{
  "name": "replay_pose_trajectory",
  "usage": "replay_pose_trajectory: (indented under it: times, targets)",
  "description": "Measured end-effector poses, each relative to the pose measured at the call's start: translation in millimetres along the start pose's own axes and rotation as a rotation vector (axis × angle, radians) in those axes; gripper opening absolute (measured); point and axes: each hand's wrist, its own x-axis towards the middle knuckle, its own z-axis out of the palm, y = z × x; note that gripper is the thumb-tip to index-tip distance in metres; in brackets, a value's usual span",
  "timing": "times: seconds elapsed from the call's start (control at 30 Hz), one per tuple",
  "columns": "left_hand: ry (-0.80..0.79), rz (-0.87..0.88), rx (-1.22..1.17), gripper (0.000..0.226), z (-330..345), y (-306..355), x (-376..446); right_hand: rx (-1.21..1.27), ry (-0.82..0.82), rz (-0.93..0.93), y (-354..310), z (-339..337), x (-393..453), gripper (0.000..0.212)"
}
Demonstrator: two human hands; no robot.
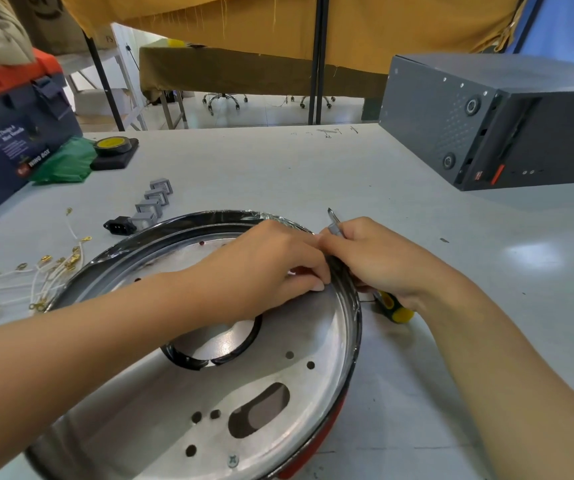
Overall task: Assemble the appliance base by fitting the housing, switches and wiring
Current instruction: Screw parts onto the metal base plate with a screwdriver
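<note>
A person's left hand (271, 268) pinches the right rim of the round metal housing (209, 393) lying on the grey table (313, 168), while the right hand (379, 261) grips a screwdriver (394, 308) just outside it. Grey switches (152, 202), a black socket (119, 226) and white wires (36, 275) lie to the left; a dark case (486, 123) stands far right.

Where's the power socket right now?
The black power socket lies on the table, upper left of the round housing, beside the nearest of the grey switches.

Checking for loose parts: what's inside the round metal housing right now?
Only the left hand reaches inside the housing, fingers at its right wall. Bare metal with holes otherwise. Whatever the fingers press is hidden.
</note>
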Motion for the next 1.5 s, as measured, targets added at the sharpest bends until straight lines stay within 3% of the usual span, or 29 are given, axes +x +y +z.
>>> replay_pose_trajectory:
  times: [0.23,0.53,0.87,1.03,1.27,1.5]
  targets:
    - [0.015,-0.066,-0.100,0.010,0,0,0,-0.005,0.027,-0.013,3,1,2,0.045]
    - [0.007,0.014,0.047,0.007,3,2,-3,-0.042,0.052,-0.036,5,1,2,0.042]
    - [0.099,-0.108,-0.024,0.006,9,6,-6,-0.066,0.084,-0.080,6,3,2,0.036]
    - [0.130,-0.189,-0.161,0.013,4,1,-7,-0.069,0.085,-0.079,8,3,3,0.043]
    - [0.125,-0.128,-0.137,0.014,3,2,-7,-0.057,0.079,-0.086,10,2,4,0.037]
    - [0.133,-0.082,-0.083,0.013,4,2,-7,-0.076,0.061,-0.087,8,1,3,0.045]
